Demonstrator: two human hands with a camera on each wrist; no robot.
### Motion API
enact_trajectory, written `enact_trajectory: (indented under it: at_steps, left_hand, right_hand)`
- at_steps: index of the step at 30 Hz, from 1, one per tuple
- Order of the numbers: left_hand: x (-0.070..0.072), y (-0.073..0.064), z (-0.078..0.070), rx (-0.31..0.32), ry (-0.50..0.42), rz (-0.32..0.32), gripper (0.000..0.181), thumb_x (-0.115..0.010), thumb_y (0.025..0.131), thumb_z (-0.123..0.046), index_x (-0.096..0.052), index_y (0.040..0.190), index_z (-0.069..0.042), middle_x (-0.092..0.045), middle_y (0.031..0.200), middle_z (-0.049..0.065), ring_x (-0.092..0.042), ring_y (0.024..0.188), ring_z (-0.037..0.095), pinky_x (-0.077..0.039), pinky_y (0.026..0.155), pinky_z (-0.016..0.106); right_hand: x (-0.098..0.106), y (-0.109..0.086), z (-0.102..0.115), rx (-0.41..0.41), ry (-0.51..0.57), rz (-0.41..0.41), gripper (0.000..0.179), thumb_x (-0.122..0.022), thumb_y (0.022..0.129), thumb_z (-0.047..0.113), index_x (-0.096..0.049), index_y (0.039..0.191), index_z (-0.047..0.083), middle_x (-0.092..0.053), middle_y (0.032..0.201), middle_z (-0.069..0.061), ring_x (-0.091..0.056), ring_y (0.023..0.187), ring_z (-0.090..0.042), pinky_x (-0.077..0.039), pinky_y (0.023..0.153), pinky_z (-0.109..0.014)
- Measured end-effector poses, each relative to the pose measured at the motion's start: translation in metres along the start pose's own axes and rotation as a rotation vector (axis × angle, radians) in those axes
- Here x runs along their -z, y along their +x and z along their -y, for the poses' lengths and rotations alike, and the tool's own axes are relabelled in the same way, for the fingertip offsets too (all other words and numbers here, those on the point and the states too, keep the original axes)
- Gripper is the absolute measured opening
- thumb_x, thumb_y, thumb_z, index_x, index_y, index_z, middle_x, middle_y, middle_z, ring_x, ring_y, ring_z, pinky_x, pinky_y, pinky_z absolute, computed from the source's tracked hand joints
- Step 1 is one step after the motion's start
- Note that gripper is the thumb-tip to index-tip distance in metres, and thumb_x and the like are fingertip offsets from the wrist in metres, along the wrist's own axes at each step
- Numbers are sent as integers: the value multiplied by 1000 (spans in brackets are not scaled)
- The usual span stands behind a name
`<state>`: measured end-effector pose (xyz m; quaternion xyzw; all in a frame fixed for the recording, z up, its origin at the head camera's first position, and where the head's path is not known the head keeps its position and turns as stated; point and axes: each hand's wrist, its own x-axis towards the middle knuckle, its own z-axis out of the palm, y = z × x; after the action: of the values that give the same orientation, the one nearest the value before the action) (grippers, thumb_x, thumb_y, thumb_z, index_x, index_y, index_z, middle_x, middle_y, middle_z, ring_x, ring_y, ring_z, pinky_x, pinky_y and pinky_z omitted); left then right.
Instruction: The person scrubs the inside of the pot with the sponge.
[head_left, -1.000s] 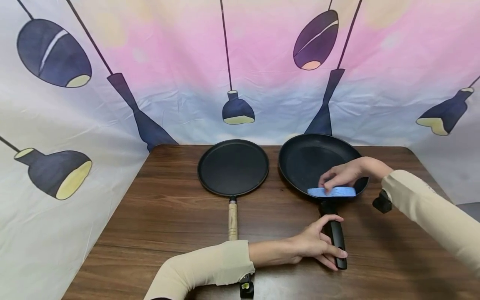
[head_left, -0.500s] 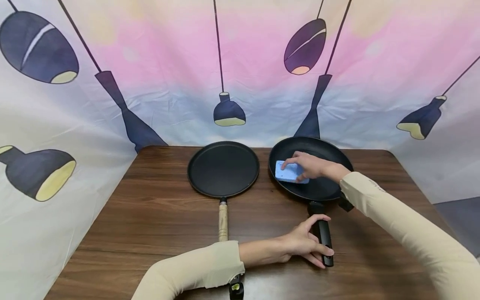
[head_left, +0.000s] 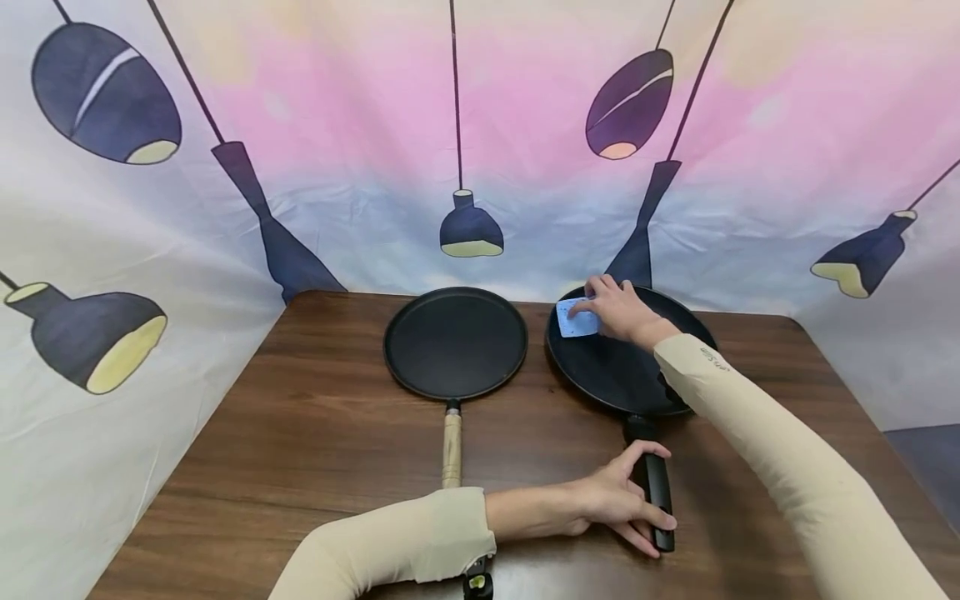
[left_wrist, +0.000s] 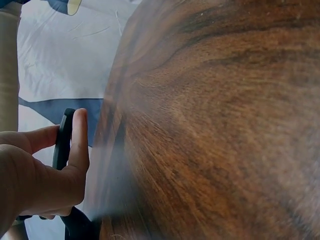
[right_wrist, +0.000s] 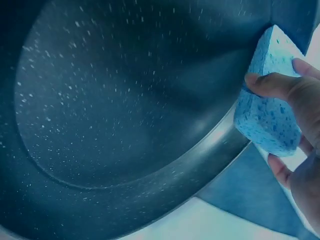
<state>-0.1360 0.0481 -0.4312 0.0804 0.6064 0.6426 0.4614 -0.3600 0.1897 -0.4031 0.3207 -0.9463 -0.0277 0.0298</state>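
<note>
A deep black frying pan point(head_left: 622, 367) lies at the right of the table, its black handle point(head_left: 657, 487) pointing toward me. My left hand point(head_left: 618, 498) holds that handle between thumb and fingers; the left wrist view also shows the handle point(left_wrist: 62, 140) in the grasp. Over the pan's far left wall, my right hand point(head_left: 618, 308) grips a blue sponge point(head_left: 576, 318). Seen from the right wrist, the speckled sponge point(right_wrist: 267, 105) is pinched by thumb and fingers against the pan's side wall. Small pale specks dot the pan's inner surface point(right_wrist: 100, 110).
A flat round black griddle pan point(head_left: 455, 343) with a wooden handle point(head_left: 452, 450) lies left of the frying pan. My left forearm crosses in front of that handle's end. Behind the wooden table point(head_left: 300, 433) hangs a cloth point(head_left: 375, 125) printed with lamps.
My right hand has carried the sponge from the pan's near edge to the left side, then up along the far left wall. The left hand keeps its hold on the handle.
</note>
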Motion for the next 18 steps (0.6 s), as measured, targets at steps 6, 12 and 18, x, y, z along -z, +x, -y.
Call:
enact_trajectory:
  at_steps: [6,12,18]
  left_hand:
    - [-1,2,4,11,-1,10,68,-69,91,10,-47,130,-41,-70,77,12,-73,87,48,-65,71,42]
    - [-1,2,5,-1,-8,-4,71,-69,90,12,-48,131,-41,-69,80,11,-71,94,52,-65,70,43]
    - [-2,1,5,-12,-25,-35,72,-70,89,13,-52,130,-44,-68,81,12,-71,92,53,-65,69,43]
  right_hand:
    - [-8,3,-12,-121,-66,21,47,-70,94,1,-68,130,31,-46,133,-22,-41,118,-41,-42,87,-59]
    - [-8,-1,-19,-215,-94,1,45,-63,98,-1,-68,134,26,-46,122,-24,-39,113,-42,-43,88,-63]
    - [-8,-10,-30,-301,-102,6,46,-51,102,-6,-66,137,19,-43,127,-32,-39,118,-48,-43,93,-69]
